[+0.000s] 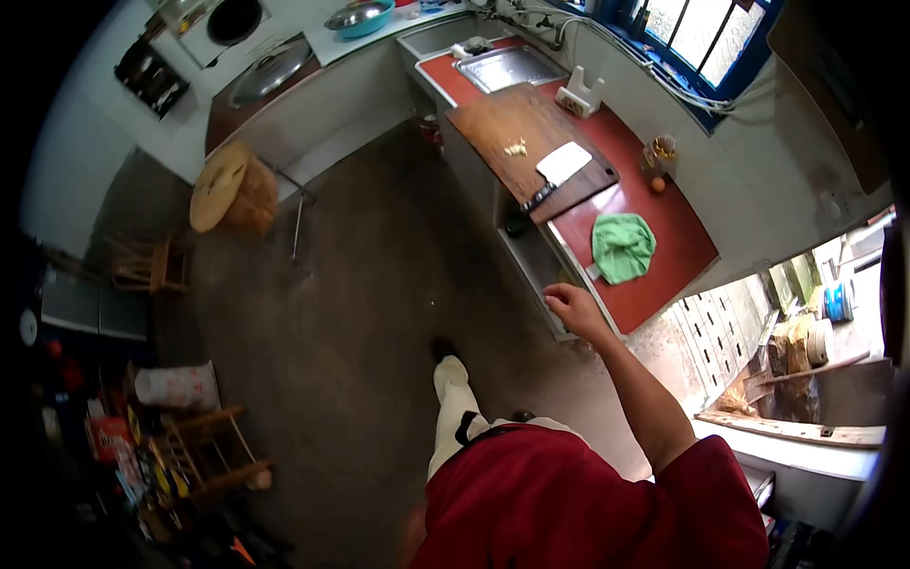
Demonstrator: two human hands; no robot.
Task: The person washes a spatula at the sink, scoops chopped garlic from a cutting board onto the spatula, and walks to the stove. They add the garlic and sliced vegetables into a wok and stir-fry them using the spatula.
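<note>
My right hand (573, 308) is beside the front edge of the red counter (654, 302), its fingers loosely curled and nothing visible in them. A crumpled green cloth (623, 248) lies on the counter just beyond it. Farther back, a wooden cutting board (493, 123) carries a cleaver (563, 164) with a black handle and a small heap of pale chopped pieces (515, 148). Of my left side only a blurred skin-coloured patch shows beside the red shirt; its fingers cannot be made out.
Behind the board are a metal tray (512, 68) and a white holder (580, 92). An egg (657, 185) sits by a glass jar (661, 150). To the left stand a round wooden-topped stool (220, 192), small chairs (213, 455) and a white sack (176, 387).
</note>
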